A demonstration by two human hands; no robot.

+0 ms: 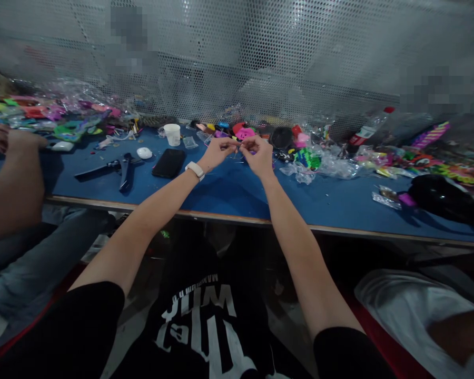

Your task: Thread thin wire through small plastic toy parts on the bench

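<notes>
Both my arms stretch out over the blue table [237, 192]. My left hand [218, 151], with a white watch on its wrist, and my right hand [258, 153] meet fingertip to fingertip above the tabletop. Together they pinch a small thin piece [239, 151], wire-like and too small to make out. Just beyond my hands lies a pile of small colourful plastic parts [243, 131], pink, orange and black.
A black phone [168, 162], a white cup [173, 134], a small white pod [144, 152] and a black hand tool [114, 168] lie left of my hands. Clear bags and bright toys crowd the back and right. Another person's arm [8, 179] rests at left. A perforated screen stands behind.
</notes>
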